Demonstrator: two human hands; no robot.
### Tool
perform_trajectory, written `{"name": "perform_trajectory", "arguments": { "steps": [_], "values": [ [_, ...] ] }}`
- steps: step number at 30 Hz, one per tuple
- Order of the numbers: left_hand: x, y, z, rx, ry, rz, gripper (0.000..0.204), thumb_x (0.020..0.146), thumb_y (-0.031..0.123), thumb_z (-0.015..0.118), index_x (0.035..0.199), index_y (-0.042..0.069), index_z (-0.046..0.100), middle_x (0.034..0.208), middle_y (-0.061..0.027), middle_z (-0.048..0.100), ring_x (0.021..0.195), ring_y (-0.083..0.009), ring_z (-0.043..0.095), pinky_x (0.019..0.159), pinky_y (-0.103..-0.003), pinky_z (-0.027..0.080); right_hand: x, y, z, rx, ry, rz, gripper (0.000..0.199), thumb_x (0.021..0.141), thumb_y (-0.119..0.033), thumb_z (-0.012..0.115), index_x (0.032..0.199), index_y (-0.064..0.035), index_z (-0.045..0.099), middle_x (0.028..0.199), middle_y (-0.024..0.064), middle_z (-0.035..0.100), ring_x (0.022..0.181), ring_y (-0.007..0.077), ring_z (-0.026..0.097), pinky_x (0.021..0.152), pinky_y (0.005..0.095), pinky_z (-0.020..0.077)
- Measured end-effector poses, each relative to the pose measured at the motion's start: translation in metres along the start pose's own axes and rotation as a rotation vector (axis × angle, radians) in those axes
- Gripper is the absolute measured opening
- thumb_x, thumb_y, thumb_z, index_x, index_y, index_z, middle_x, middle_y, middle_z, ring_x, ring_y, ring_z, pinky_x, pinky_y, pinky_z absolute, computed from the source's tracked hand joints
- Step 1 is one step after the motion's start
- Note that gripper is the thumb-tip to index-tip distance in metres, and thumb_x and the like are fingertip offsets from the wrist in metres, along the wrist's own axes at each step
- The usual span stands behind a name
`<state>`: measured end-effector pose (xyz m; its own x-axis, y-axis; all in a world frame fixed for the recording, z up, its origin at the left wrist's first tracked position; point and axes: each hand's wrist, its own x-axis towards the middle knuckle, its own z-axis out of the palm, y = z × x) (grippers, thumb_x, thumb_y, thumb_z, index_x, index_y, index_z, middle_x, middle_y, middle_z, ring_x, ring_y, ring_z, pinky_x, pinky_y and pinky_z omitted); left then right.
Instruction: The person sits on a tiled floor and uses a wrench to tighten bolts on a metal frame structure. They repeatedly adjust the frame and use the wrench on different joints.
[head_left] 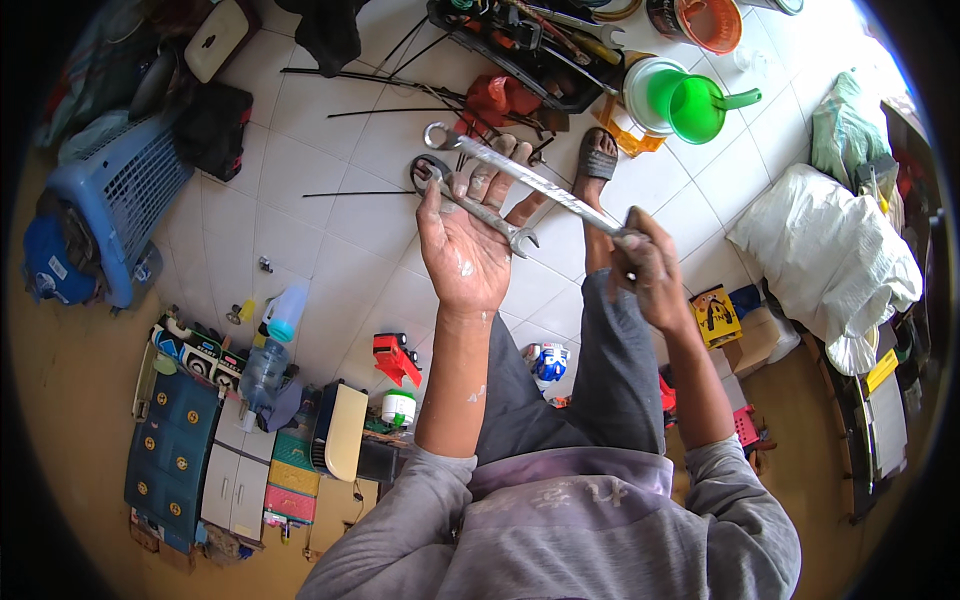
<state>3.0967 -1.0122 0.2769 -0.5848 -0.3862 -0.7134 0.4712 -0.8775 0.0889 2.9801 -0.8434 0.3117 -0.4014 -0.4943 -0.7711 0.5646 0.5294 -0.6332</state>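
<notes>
Head view: the main risk is a dropped or clashing tool, near items first.

Right hand [652, 268]: fist closed round the near end of the long wrench [540, 185], the rest sticking out unsupported. Long lever off one end, so a slack or greasy grip could let it swing down. Its shaft crosses in front of the left hand [468, 255], so a twist of the right wrist could rap the fingers. Contact there: can't tell.

Left hand: palm up, only half closed, thumb over the upper end of the short wrench [487, 216], which lies slantwise across the fingers. No full wrap, so tipping the palm could let it slide out, probably open end first. Dark round part by the thumb: can't tell if it's separate.

Further down: sandal [598, 152] is open-toed and lies beyond the long shaft, so a fall could catch toes. Thin black rods [370, 112] on the tiled floor [350, 240] could trip a step forward.

Position vs grip: long wrench runs from the right fist up and left, ring end free past the left fingertips. Short wrench sits below it, open jaw pointing toward the right hand, clear of that fist.
</notes>
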Motion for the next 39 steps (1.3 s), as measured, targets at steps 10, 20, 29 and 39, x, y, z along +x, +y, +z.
{"name": "perform_trajectory", "arguments": {
  "steps": [10,20,29,39],
  "values": [
    [0.006,-0.008,-0.022,0.294,0.176,0.044,0.025,0.101,0.035,0.052,0.104,0.009,0.053,0.113,-0.0163,0.064,0.109,-0.0335,0.062,0.095,-0.050,0.052,0.010,0.037,0.020,-0.300,-0.089,-0.082,0.025,0.097,-0.020,0.055,0.090,0.0028,0.046,0.072,0.0161,0.055,0.060,0.0272,0.059,0.060,0.0367,0.0521],
    [0.019,-0.024,-0.176,0.216,0.581,0.035,0.018,0.102,0.026,0.056,0.098,0.008,0.053,0.080,-0.0053,0.056,0.069,-0.0177,0.053,0.065,-0.032,0.043,0.241,0.145,-0.026,-0.762,0.215,-0.131,0.028,0.087,-0.029,0.067,0.103,-0.0073,0.074,0.091,0.0213,0.071,0.086,0.0393,0.068,0.080,0.0445,0.0538],
    [0.024,-0.044,-0.275,0.142,0.605,-0.142,0.016,0.102,0.020,0.053,0.090,0.010,0.049,0.073,-0.0031,0.054,0.057,-0.0147,0.050,0.054,-0.028,0.039,0.458,0.207,-0.016,-1.238,0.190,-0.023,0.035,0.088,-0.032,0.061,0.107,-0.0039,0.073,0.112,0.0212,0.070,0.107,0.0373,0.067,0.090,0.0480,0.0542],
    [0.028,-0.046,-0.284,0.242,0.618,-0.150,0.016,0.101,0.022,0.056,0.090,0.012,0.047,0.071,-0.0025,0.053,0.053,-0.0134,0.049,0.051,-0.027,0.038,0.361,0.146,0.016,-0.981,0.494,-0.686,0.033,0.083,-0.033,0.075,0.100,-0.0081,0.063,0.093,0.0122,0.063,0.088,0.0332,0.063,0.079,0.0443,0.0503]
  ]
}}
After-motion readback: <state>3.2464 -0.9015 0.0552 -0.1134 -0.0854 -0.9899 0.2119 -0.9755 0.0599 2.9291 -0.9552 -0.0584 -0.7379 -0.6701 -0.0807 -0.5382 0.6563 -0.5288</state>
